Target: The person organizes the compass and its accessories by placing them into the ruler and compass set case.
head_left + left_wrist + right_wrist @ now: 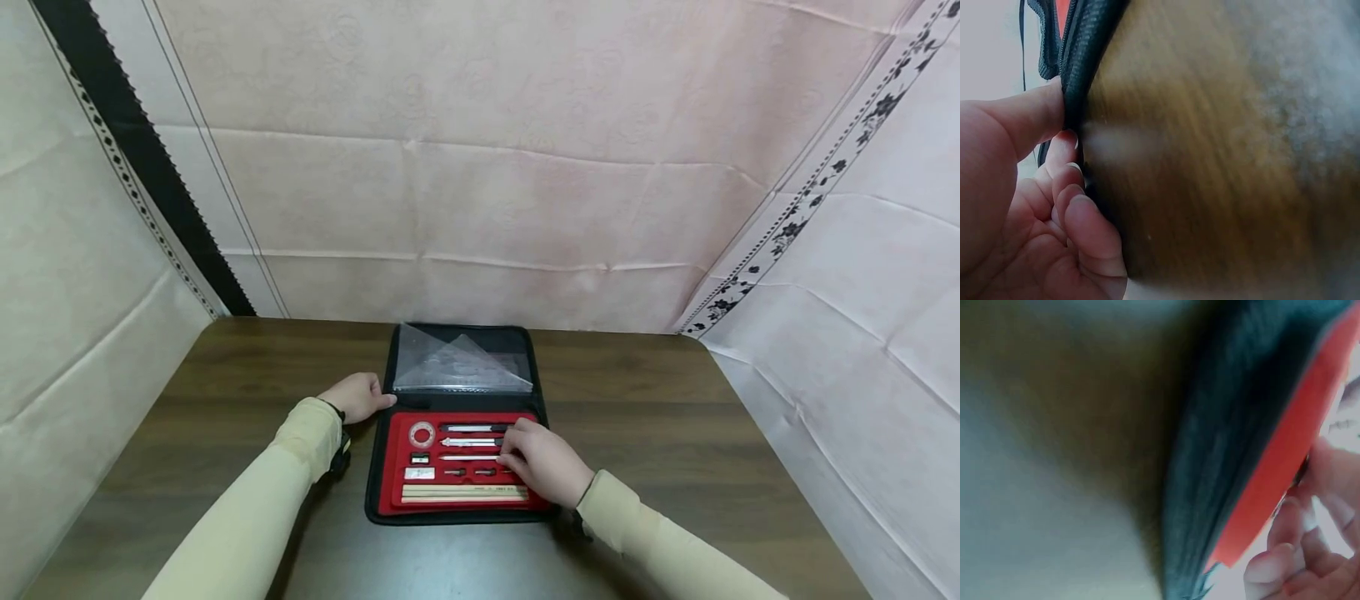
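A black zip case (pixel 372 492) lies open on the table, a red tray (pixel 390 467) of drawing tools in its near half. My left hand (pixel 356 396) pinches the case's left edge near the fold; the left wrist view shows the thumb (pixel 1035 112) on the zip edge. Over the tray's right side, my right hand (pixel 546 460) has curled fingers at the end of a thin silver tool (pixel 468 457), partly covering it. The right wrist view shows thumb and fingertips (pixel 1285 525) together around a small dark part. Two compasses (pixel 472 442) sit above that tool.
Clear set squares (pixel 457 367) rest in the lid pocket. The tray also holds a tape-like ring (pixel 422 434), a sharpener (pixel 419 458), a white eraser (pixel 419 473) and pencils (pixel 465 493). The wooden table (pixel 637 417) meets hanging cloth (pixel 487 208) at its back edge.
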Motion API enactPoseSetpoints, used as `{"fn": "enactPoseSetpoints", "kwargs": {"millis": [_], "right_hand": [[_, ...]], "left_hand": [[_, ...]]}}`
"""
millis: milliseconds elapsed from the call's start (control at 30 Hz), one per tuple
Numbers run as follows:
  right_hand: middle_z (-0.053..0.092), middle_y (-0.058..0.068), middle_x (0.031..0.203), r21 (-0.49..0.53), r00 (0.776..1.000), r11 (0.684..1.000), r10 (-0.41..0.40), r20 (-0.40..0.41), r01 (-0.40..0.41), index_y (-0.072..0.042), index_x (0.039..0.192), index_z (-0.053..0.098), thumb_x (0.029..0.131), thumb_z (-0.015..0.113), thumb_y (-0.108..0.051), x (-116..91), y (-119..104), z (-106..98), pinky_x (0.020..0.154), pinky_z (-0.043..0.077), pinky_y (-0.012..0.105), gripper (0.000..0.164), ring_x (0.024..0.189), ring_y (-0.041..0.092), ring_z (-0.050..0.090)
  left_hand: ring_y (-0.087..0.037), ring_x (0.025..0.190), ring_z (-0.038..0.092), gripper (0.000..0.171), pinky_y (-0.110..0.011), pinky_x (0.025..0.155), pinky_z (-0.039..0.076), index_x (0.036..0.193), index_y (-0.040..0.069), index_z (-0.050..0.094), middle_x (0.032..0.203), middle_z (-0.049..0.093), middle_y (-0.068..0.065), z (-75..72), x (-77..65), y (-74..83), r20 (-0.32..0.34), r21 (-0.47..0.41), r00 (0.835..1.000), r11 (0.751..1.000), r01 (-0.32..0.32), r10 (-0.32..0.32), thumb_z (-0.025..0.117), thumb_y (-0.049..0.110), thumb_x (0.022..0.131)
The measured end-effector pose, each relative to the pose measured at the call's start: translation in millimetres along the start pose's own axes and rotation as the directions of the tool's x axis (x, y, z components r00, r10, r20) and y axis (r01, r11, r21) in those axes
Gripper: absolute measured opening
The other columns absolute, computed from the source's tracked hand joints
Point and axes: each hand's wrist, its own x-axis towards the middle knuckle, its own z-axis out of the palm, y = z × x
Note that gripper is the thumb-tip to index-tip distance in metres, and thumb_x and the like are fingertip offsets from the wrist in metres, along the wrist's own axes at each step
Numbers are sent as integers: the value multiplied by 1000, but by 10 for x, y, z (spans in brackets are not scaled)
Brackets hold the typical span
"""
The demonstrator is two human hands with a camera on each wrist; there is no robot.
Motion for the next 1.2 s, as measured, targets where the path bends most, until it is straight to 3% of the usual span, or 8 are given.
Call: {"fn": "enactPoseSetpoints", "kwargs": {"millis": [167, 333, 433, 533, 667, 800, 1067, 1200], "right_hand": [[56, -8, 95, -74, 999, 997, -19, -40, 16, -20, 94, 65, 88, 73, -26, -69, -55, 45, 80, 52, 27, 12, 88, 6, 53], [57, -8, 95, -91, 998, 996, -26, -49, 21, -19, 94, 63, 87, 74, -24, -74, -64, 24, 79, 52, 27, 14, 87, 6, 53], [58, -6, 95, -164, 997, 985, -65, -33, 59, -18, 95, 64, 88, 74, -24, -81, -65, 26, 80, 51, 27, 14, 87, 7, 54], [60, -2, 99, -297, 992, 947, -127, -2, 121, -15, 99, 64, 86, 75, -22, -97, -82, 37, 83, 51, 28, 18, 89, 11, 55], [65, 3, 103, -457, 983, 872, -184, 25, 175, -12, 104, 64, 79, 82, -20, -110, -118, 36, 86, 50, 33, 31, 92, 17, 57], [68, 6, 101, -529, 979, 829, -203, 17, 181, -10, 105, 65, 76, 84, -20, -110, -161, 26, 83, 51, 33, 36, 89, 18, 61], [64, 8, 97, -493, 987, 860, -162, -25, 128, -8, 109, 61, 74, 86, -19, -209, -217, 43, 75, 54, 33, 45, 81, 19, 61], [59, 4, 95, -399, 988, 913, -128, -88, 83, -10, 107, 62, 81, 80, -19, -216, -184, 57, 73, 54, 30, 33, 80, 16, 57]], "left_hand": [[-21, 62, 49, 33, -31, 56, 37, 80, 7, 53, 67, 52, -7, 10, 30, -32, 0, 2, 1000, 1000, -6, 6, 63, 36, 94], [-21, 63, 49, 34, -31, 56, 37, 80, 7, 52, 67, 52, -7, 23, 48, -58, -6, 2, 1000, 1000, -14, 14, 63, 36, 94], [-21, 63, 49, 33, -31, 57, 38, 81, 7, 52, 68, 52, -7, 32, 44, -55, 0, 4, 1000, 1000, -18, 18, 63, 36, 94], [-21, 63, 49, 33, -32, 57, 38, 80, 7, 52, 68, 52, -7, 32, 41, -47, 0, 2, 1000, 1000, -20, 20, 63, 35, 94], [-21, 63, 49, 33, -31, 57, 38, 80, 7, 52, 68, 52, -7, 23, 39, -48, -6, 3, 1000, 1000, -20, 20, 63, 35, 94], [-21, 63, 49, 33, -31, 57, 38, 80, 7, 52, 68, 52, -7, 16, 38, -55, -14, 1, 1000, 1000, -14, 15, 63, 35, 94], [-21, 64, 50, 33, -32, 57, 38, 80, 7, 52, 67, 52, -8, 34, 23, -54, -16, -6, 1000, 1000, -17, 17, 64, 34, 94], [-22, 64, 50, 33, -32, 57, 38, 80, 7, 52, 68, 52, -8, 36, 7, -52, -14, -7, 1000, 1000, -15, 14, 64, 34, 94]]}}
